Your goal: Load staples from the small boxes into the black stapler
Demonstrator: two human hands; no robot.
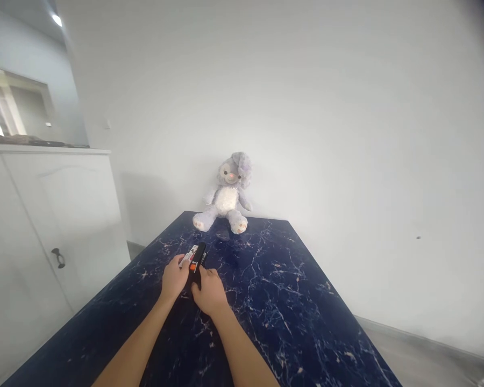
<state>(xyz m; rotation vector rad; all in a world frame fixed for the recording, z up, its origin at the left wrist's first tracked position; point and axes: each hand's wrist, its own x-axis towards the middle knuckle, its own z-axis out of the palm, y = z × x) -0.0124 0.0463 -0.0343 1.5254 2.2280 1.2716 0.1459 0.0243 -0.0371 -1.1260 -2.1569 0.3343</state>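
Near the middle of the table, a long black object that looks like a stapler lies pointing away from me, with an orange patch near its middle. Against its left side is a small white packet with red and dark print. My left hand is closed around the near end of the packet, its thumb beside the stapler. On the right, my right hand has its fingers curled against the stapler's near right side. The fingers partly hide the near ends of both things.
A pale grey plush toy sits at the far end of the dark blue marbled table, against the white wall. To the left stands a white cabinet with a dark handle. Floor shows at the lower right.
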